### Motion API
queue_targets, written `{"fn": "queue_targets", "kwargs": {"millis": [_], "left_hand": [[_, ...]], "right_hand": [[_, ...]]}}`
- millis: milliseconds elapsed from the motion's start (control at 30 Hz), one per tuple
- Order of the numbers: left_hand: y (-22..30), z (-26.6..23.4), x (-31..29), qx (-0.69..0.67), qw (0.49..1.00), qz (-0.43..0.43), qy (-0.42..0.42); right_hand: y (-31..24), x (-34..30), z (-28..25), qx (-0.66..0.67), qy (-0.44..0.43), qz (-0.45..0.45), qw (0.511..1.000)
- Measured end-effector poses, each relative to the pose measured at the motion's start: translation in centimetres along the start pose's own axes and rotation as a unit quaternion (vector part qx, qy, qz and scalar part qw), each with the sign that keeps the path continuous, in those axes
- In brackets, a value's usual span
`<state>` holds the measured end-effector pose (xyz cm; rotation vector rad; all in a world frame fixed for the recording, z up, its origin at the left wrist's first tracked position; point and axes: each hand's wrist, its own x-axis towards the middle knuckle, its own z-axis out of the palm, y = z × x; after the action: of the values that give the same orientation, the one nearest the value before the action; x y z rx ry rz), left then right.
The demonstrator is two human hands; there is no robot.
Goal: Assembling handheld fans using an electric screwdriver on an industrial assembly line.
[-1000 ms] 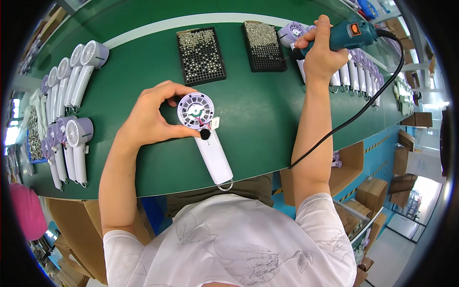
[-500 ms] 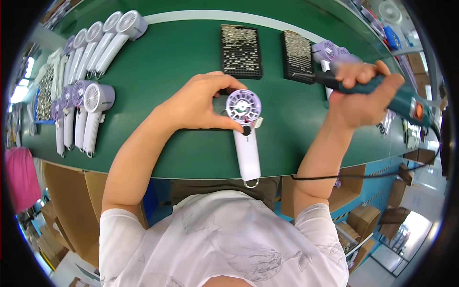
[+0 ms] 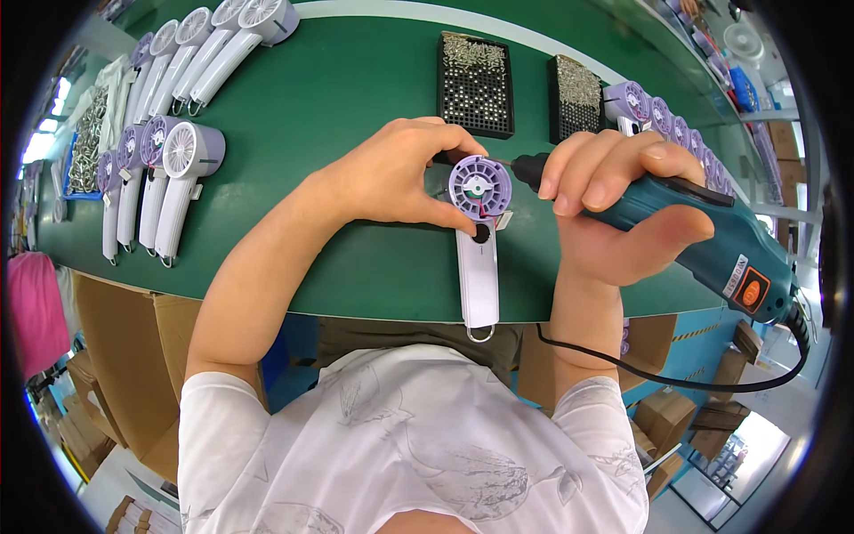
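Observation:
My left hand (image 3: 400, 173) grips a white and purple handheld fan (image 3: 480, 276) by its round head, thumb below and fingers behind the rim. The open head shows purple ribs, a pale centre and a red wire. A small white tag sticks out at its right side, and a metal loop hangs at the handle's end by the table edge. In my right hand (image 3: 623, 196) is a teal electric screwdriver (image 3: 703, 227), held sideways with its black nose toward the fan. The thin bit reaches close to the top right of the fan head; whether it touches I cannot tell.
Two black trays of small screws (image 3: 475, 107) (image 3: 575, 98) lie beyond the fan on the green table (image 3: 338, 98). Rows of finished-looking fans (image 3: 191, 151) line the left, and more purple fan heads (image 3: 658, 116) stand at right. The tool's black cord (image 3: 712, 385) loops below the right arm.
My right hand has brought the screwdriver from beside the right screw tray toward me and leftward, to the fan head. The left hand keeps its grip on the fan.

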<state>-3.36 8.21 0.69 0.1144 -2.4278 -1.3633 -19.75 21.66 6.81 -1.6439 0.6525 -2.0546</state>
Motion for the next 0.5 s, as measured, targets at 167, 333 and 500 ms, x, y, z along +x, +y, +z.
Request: {"fn": "queue_targets", "kwargs": {"millis": [167, 333, 500], "left_hand": [[0.1, 0.0, 0.0, 0.004, 1.000, -0.002, -0.002], [0.0, 0.0, -0.1, 0.004, 1.000, -0.012, -0.005], [0.0, -0.2, -0.1, 0.005, 1.000, -0.004, -0.002]], "right_hand": [[0.3, -0.3, -0.1, 0.000, -0.015, 0.010, 1.000], [0.9, -0.7, -0.1, -0.008, -0.006, 0.017, 1.000], [1.2, -0.6, 0.1, -0.031, 0.002, 0.039, 0.999]]}}
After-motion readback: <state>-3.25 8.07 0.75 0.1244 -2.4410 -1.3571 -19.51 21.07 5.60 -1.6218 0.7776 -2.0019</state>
